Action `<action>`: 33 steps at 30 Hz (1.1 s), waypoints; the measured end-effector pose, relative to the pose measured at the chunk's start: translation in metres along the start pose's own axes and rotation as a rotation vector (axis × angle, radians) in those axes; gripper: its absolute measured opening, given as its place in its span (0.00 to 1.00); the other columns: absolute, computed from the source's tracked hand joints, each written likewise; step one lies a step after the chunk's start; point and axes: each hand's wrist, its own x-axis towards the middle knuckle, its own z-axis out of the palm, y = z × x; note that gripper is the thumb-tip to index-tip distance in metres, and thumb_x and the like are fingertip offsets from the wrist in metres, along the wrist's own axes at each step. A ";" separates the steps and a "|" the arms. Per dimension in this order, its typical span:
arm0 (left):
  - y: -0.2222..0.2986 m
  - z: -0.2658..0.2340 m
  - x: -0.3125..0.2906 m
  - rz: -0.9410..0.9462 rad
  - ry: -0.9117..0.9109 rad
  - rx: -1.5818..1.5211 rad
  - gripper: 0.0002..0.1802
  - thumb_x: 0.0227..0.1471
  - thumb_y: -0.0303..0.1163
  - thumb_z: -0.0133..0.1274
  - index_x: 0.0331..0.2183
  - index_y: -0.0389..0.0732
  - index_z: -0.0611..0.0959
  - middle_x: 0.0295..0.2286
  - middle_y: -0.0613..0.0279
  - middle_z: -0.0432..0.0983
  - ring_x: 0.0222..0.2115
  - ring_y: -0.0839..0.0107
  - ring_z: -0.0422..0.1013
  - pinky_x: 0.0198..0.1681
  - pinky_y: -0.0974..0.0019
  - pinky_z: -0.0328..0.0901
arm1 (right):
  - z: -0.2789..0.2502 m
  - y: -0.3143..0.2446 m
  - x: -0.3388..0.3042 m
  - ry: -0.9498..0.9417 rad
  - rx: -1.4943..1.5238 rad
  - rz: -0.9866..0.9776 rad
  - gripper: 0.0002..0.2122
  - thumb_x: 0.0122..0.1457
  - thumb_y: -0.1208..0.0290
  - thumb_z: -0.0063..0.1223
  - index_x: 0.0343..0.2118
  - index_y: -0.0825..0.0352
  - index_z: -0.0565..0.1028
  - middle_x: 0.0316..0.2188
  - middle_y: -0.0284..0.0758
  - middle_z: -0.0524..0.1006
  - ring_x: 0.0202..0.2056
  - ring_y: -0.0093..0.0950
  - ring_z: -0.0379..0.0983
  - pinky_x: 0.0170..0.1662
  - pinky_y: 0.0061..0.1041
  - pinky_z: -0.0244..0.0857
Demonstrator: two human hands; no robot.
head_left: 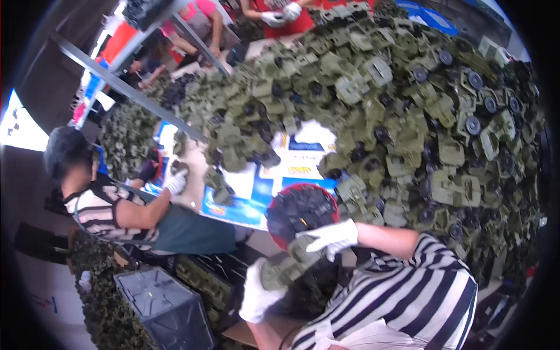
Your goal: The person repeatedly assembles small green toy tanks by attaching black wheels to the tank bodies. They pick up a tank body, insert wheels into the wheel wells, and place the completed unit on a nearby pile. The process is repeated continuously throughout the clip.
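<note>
In my white-gloved left hand [257,293] is the lower end of an olive-green plastic toy vehicle part [287,269]. My right hand [333,238], also in a white glove, grips the upper end of the same part, with its fingers bent over it. The fingers of both hands are partly hidden. Just beyond my right hand, a round red bowl [337,204] filled with small black parts [300,211] sits at the table's near edge. Dark pieces below the held part are too shadowed to make out.
A huge heap of olive-green toy vehicle parts [402,134], some with black wheels, covers the table. Blue and white printed sheets [236,198] lie on it. On my left a co-worker [116,204] handles parts beside a grey crate [163,303]. A metal bar [134,90] crosses overhead; other people work opposite.
</note>
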 end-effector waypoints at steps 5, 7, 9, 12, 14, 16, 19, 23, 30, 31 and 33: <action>0.001 0.040 -0.003 -0.135 0.411 -0.837 0.49 0.40 0.33 0.66 0.62 0.38 0.61 0.56 0.49 0.63 0.54 0.57 0.65 0.56 0.55 0.64 | 0.010 0.021 -0.001 0.130 0.141 -0.223 0.29 0.62 0.71 0.55 0.64 0.64 0.56 0.48 0.36 0.74 0.30 0.20 0.78 0.29 0.23 0.78; -0.006 0.056 -0.012 -0.236 0.445 -1.166 0.41 0.51 0.32 0.59 0.63 0.40 0.60 0.58 0.50 0.60 0.56 0.56 0.63 0.58 0.50 0.63 | 0.058 0.020 -0.008 0.424 -0.105 -0.330 0.34 0.58 0.69 0.60 0.64 0.65 0.55 0.47 0.35 0.73 0.30 0.21 0.76 0.31 0.20 0.73; -0.008 0.076 -0.015 -0.156 0.289 -1.726 0.35 0.56 0.34 0.54 0.62 0.41 0.61 0.59 0.50 0.59 0.58 0.55 0.61 0.58 0.46 0.62 | 0.070 0.047 0.005 0.621 -0.335 -0.391 0.37 0.55 0.65 0.64 0.64 0.65 0.55 0.49 0.36 0.72 0.36 0.22 0.76 0.36 0.23 0.73; -0.015 0.121 -0.024 -0.317 0.621 -1.855 0.37 0.57 0.53 0.53 0.61 0.45 0.64 0.58 0.57 0.63 0.58 0.61 0.60 0.62 0.53 0.58 | 0.082 0.081 0.020 0.819 -1.022 -0.531 0.41 0.49 0.58 0.67 0.63 0.66 0.57 0.54 0.45 0.69 0.53 0.36 0.71 0.56 0.36 0.65; -0.025 0.137 -0.025 -0.487 0.638 -1.638 0.41 0.53 0.63 0.52 0.59 0.47 0.67 0.55 0.59 0.67 0.54 0.62 0.64 0.59 0.54 0.62 | 0.082 0.086 0.019 0.597 -1.108 -0.400 0.41 0.50 0.56 0.64 0.64 0.63 0.54 0.61 0.48 0.60 0.60 0.45 0.62 0.63 0.40 0.56; -0.047 0.134 -0.033 -0.701 0.700 -1.639 0.32 0.55 0.52 0.56 0.55 0.46 0.72 0.50 0.61 0.72 0.49 0.64 0.70 0.51 0.55 0.68 | 0.070 0.093 0.018 0.386 -1.357 -0.189 0.44 0.53 0.49 0.60 0.67 0.60 0.49 0.66 0.49 0.54 0.62 0.47 0.58 0.62 0.41 0.56; -0.054 0.127 -0.045 -0.736 0.824 -1.432 0.25 0.56 0.42 0.58 0.52 0.42 0.77 0.48 0.61 0.75 0.48 0.65 0.72 0.52 0.57 0.68 | 0.062 0.028 0.009 0.303 -1.247 0.052 0.35 0.57 0.47 0.55 0.64 0.61 0.60 0.57 0.51 0.68 0.57 0.44 0.67 0.58 0.37 0.62; -0.050 0.122 -0.070 -0.678 0.632 -1.662 0.29 0.58 0.34 0.54 0.59 0.41 0.68 0.50 0.60 0.71 0.47 0.67 0.71 0.50 0.62 0.69 | 0.012 -0.053 0.032 0.839 -1.870 0.134 0.24 0.55 0.57 0.56 0.52 0.66 0.73 0.51 0.48 0.74 0.50 0.43 0.74 0.51 0.40 0.68; -0.013 0.138 -0.046 -0.720 0.420 -1.833 0.21 0.60 0.35 0.53 0.54 0.44 0.73 0.43 0.61 0.76 0.39 0.67 0.75 0.43 0.62 0.73 | -0.091 -0.058 0.061 1.117 -1.955 0.278 0.19 0.46 0.64 0.64 0.41 0.64 0.76 0.36 0.48 0.80 0.38 0.46 0.78 0.42 0.42 0.73; -0.010 0.140 -0.044 -0.739 0.410 -1.831 0.20 0.60 0.35 0.52 0.54 0.44 0.73 0.42 0.61 0.76 0.39 0.68 0.76 0.43 0.63 0.73 | -0.087 -0.057 0.061 1.138 -1.938 0.252 0.19 0.44 0.65 0.66 0.41 0.64 0.76 0.35 0.48 0.79 0.39 0.46 0.78 0.42 0.42 0.73; -0.005 0.136 -0.039 -0.707 0.368 -1.813 0.19 0.60 0.34 0.53 0.52 0.44 0.74 0.40 0.61 0.77 0.38 0.68 0.76 0.43 0.63 0.73 | -0.079 -0.059 0.057 1.146 -1.927 0.208 0.21 0.42 0.66 0.68 0.41 0.65 0.76 0.37 0.49 0.79 0.40 0.47 0.77 0.44 0.43 0.72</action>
